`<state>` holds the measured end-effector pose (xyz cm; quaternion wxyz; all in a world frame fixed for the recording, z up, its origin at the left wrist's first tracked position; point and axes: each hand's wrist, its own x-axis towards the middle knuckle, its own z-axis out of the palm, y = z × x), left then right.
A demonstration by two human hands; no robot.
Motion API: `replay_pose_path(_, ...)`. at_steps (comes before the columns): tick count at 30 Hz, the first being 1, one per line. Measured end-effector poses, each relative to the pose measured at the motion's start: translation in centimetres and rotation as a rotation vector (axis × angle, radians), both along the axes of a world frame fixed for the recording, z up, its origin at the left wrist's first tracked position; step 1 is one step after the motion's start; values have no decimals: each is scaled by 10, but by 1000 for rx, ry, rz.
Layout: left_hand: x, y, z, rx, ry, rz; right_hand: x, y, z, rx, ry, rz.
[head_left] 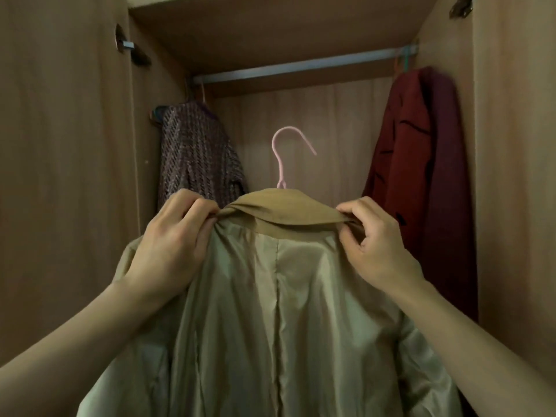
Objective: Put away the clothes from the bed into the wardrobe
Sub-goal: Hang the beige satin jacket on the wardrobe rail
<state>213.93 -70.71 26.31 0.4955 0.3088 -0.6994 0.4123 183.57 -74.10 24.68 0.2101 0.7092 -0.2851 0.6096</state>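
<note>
The tan jacket (270,311) shows a smooth, faintly glossy lining, while its collar (285,212) is matt, suede-like cloth. Its pink hanger (281,158) looks smooth and coated. The wardrobe (60,145) is matt wood-grain board, the rail (301,66) dull metal. One hanging garment (195,158) is rough tweed-like weave, the red coat (421,176) soft matt cloth.

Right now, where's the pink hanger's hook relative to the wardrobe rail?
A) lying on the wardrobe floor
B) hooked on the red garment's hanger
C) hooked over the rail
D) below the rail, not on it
D: the pink hanger hook sits free in the air well below the rail, with the tan coat on it, held up at the collar by the left hand and right hand.
</note>
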Motion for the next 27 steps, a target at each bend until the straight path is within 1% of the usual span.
replay_pose_path(4,1,-24,26,-87,-14,84,-3,-32,20,-26,37,53)
replay_pose_path(8,6,-59,49,-140,-36,142,4,-77,39,-97,18,71)
replay_pose_path(13,27,-105,65,-175,-34,182,27,-136,59,-118,-19,99)
replay_pose_path(17,51,-142,74,-196,-48,241,51,-180,74,-148,32,105)
replay_pose_path(21,83,-183,104,-216,-67,328,73,-229,110,-170,120,72)
replay_pose_path(24,98,-210,135,-244,-90,369,91,-265,138,-225,122,62)
replay_pose_path(27,104,-236,153,-286,-56,429,107,-300,154,-250,92,49)
